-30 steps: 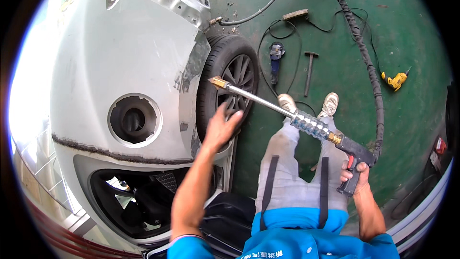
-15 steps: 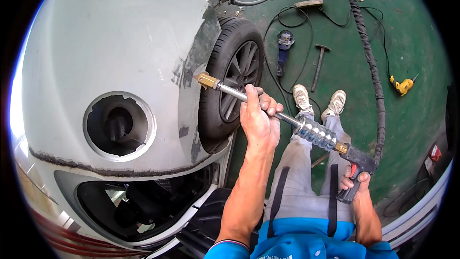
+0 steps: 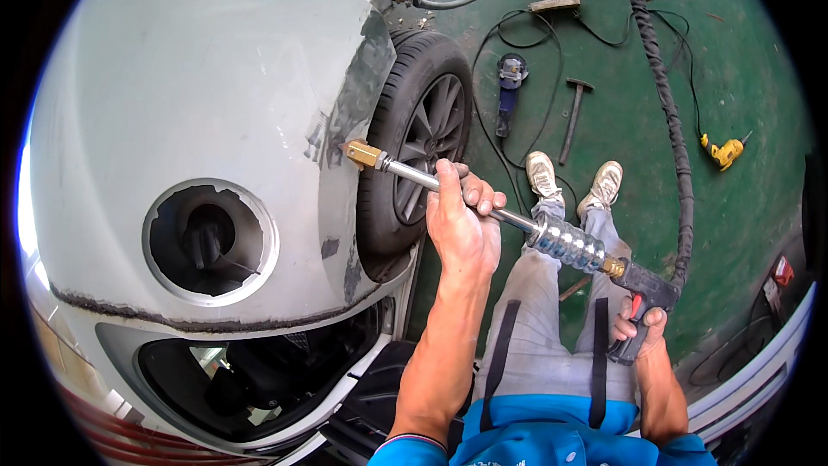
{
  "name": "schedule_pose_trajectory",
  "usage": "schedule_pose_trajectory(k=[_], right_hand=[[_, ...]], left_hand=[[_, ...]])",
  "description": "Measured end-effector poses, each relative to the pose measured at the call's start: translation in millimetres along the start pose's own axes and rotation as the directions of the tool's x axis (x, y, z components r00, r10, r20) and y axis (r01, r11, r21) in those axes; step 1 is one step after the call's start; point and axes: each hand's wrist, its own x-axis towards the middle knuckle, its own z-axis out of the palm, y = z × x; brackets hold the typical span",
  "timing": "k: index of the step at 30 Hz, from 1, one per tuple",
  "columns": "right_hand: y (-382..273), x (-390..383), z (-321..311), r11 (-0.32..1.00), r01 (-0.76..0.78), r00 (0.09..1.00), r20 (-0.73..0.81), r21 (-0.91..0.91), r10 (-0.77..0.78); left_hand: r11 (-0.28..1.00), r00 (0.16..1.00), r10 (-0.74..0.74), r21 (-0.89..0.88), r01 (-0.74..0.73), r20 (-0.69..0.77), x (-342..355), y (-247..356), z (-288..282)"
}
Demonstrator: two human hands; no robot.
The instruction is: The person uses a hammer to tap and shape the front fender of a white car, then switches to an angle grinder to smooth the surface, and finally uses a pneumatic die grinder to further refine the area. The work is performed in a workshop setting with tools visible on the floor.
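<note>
A slide-hammer dent-puller gun (image 3: 565,242) stretches across in front of me, its brass tip (image 3: 364,154) at the sanded edge of the pale car panel (image 3: 216,78), beside the wheel arch. Whether the tip touches the metal is hard to tell. My left hand (image 3: 464,220) wraps round the steel shaft, between the tip and the ribbed sliding weight. Low on the right, my right hand (image 3: 640,328) grips the black pistol handle, close to its red trigger. A thick wrapped cable (image 3: 673,129) runs from the handle end up toward the far floor.
The car's wheel (image 3: 423,138) is just left of my hands; a ragged round opening (image 3: 207,242) is in the panel. On the green floor lie an angle grinder (image 3: 511,91), a hammer (image 3: 575,121), a yellow drill (image 3: 726,152), a sanding block (image 3: 555,4) and loose cords.
The brass tip and my left hand have shifted slightly left and down in view. The car panel's opening also sits a little lower. Both grips are unchanged.
</note>
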Motion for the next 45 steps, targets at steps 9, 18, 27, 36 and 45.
schedule_pose_trajectory(k=[9,18,27,36,45], right_hand=[[-0.8,2.5,-1.9,1.0,-0.013,1.0,-0.003,-0.027,0.013],[4.1,2.0,14.3,0.999,0.005,0.995,-0.095,-0.053,-0.01],[-4.1,5.9,-11.8,0.999,0.019,0.998,-0.055,-0.038,-0.021],[-17.5,6.5,-13.5,0.999,0.026,0.999,-0.046,-0.028,-0.027],[-17.7,8.5,-6.1,0.997,0.066,0.995,-0.073,-0.029,-0.068]], left_hand=[[1.0,1.0,0.004,0.014,-0.005,0.03,1.7,-1.8,-5.7],[0.999,0.997,0.03,0.026,-0.032,0.076,-4.0,-10.2,-12.2],[0.99,0.99,-0.139,-0.03,0.14,0.033,-40.5,-86.9,-2.5],[0.991,0.987,-0.122,0.069,0.115,0.107,-37.5,-91.0,-7.3],[0.964,0.966,0.213,-0.131,-0.232,-0.147,50.2,73.9,0.5]])
